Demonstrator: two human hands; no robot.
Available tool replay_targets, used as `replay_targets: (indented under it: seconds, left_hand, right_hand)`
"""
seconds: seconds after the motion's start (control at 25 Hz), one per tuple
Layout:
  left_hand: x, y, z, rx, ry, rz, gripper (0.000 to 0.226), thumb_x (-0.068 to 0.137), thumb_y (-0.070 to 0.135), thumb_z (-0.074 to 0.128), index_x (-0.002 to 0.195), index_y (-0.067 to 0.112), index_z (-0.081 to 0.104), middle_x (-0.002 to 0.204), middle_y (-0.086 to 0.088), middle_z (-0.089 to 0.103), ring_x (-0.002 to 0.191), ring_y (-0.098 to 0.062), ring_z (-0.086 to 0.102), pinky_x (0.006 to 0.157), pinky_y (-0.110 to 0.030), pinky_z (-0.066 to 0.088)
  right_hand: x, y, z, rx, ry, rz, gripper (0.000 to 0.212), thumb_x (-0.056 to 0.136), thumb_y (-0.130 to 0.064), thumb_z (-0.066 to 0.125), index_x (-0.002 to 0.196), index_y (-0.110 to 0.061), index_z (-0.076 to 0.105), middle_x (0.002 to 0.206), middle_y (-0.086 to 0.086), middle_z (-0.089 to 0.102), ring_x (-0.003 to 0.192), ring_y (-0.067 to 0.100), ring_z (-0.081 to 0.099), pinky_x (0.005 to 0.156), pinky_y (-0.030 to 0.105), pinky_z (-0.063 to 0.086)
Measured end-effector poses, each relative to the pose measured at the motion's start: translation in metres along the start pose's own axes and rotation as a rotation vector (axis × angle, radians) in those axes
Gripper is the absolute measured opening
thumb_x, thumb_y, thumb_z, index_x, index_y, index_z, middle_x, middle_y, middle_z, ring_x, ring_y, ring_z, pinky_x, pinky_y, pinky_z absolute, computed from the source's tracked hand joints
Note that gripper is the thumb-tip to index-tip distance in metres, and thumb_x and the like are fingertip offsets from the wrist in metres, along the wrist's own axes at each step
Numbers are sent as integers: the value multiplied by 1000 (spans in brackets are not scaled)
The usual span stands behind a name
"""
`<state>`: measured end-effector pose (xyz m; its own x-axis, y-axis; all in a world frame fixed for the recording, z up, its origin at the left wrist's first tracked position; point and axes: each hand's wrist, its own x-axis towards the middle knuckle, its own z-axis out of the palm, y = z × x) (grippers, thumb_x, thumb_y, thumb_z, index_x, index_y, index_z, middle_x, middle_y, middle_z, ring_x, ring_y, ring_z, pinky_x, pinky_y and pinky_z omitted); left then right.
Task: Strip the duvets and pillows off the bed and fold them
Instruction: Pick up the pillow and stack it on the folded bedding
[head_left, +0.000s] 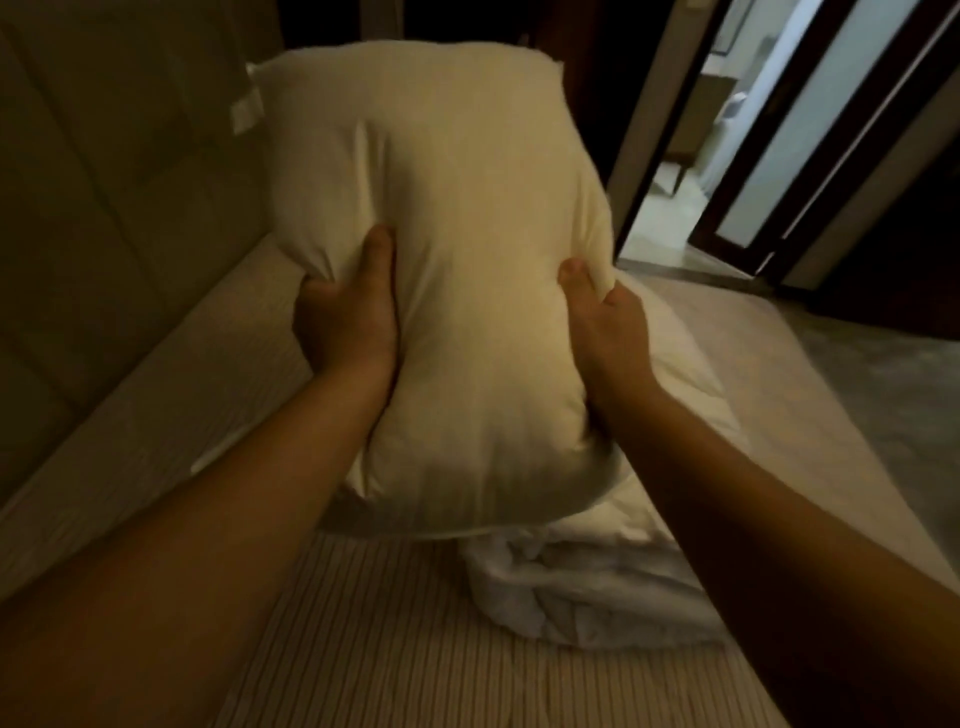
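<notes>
**Pillow held up over the stripped mattress**

Far left: tall padded beige headboard (104, 171), running along the mattress edge and closing off that side. Below it, bare ribbed cream mattress (363, 639), open along the near strip. Left hand (345, 312) gripping the plump cream pillow (441, 249) on its left flank, thumb pressed into the fabric, other fingers hidden behind. Pillow upright and slightly tilted, lower end touching or just above the crumpled white bedding pile (592, 587) lying on the mattress; cannot tell which. Right hand (608, 327) clutching the pillow's right flank, thumb and a finger pinching a fold. Further right, mattress edge, then grey floor (883, 395) with open room beside the bed. Top right: dark-framed doorway (727, 156) standing open to a brighter room.
</notes>
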<state>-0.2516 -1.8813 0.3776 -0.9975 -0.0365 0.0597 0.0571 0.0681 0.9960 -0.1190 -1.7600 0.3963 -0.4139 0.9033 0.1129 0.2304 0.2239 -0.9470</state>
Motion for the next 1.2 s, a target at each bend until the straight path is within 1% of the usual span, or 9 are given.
replay_targets:
  seconds: [0.2,0.4,0.56,0.64,0.76,0.88,0.96,1.08,1.2]
  left_hand:
    - [-61,28,136,47,-355,-206,84,86,74,26,137,11,50,139,-14,52,122,-33,51,107,-44,38]
    - [-139,-89,216,704,-570,-295,72,96,60,24,152,15,19,157,-16,21,142,-37,22,116,-47,19]
    - [-135,-110,227,745,-410,-282,81,90,69,27,144,10,33,149,-20,34,134,-40,34,112,-50,27]
    - [-121,-122,224,826,-332,-252,99,75,82,37,142,9,38,144,-19,40,131,-40,37,110,-50,30]
    - [-112,-143,202,539,-348,-473,124,45,91,60,139,13,39,135,-12,52,119,-34,53,102,-48,43]
    - [-101,-153,194,333,-434,-586,99,51,92,57,118,19,51,109,-7,64,94,-29,63,88,-44,51]
    - [-97,-160,198,233,-391,-629,105,54,92,54,128,18,54,117,-6,65,98,-30,62,93,-45,50]
    - [-108,-152,213,223,-453,-598,124,43,93,59,141,19,44,135,-3,55,115,-29,55,96,-38,46]
    - [-124,-116,229,226,-500,-463,77,73,80,52,118,18,59,112,-2,63,98,-25,59,85,-31,46]
  right_hand:
    - [86,35,-132,-148,63,105,62,93,-59,45,136,-13,49,126,3,55,111,26,52,90,34,37]
    - [130,196,-178,-258,-135,524,87,84,-65,43,150,-11,26,147,13,42,127,37,45,108,46,37]
    - [140,242,-197,-34,5,655,121,55,-93,46,146,-14,35,137,15,51,118,38,52,102,52,41]
    - [142,259,-204,-123,10,721,135,47,-95,51,151,-15,22,148,16,37,130,40,41,107,54,35]
    - [131,279,-199,-176,-94,764,150,32,-102,48,151,-15,21,151,16,32,133,40,37,111,54,32]
    - [132,290,-204,-193,24,622,126,49,-95,52,148,-20,31,147,13,39,131,35,40,109,50,34]
    - [143,280,-204,-3,88,503,110,60,-84,60,147,-23,31,145,9,43,126,31,47,106,46,40]
    - [166,258,-192,116,-75,546,131,44,-90,64,149,-21,28,143,6,47,122,29,52,104,47,43]
    - [167,241,-195,180,-153,513,98,70,-71,68,144,-13,42,133,5,56,114,24,56,103,37,44]
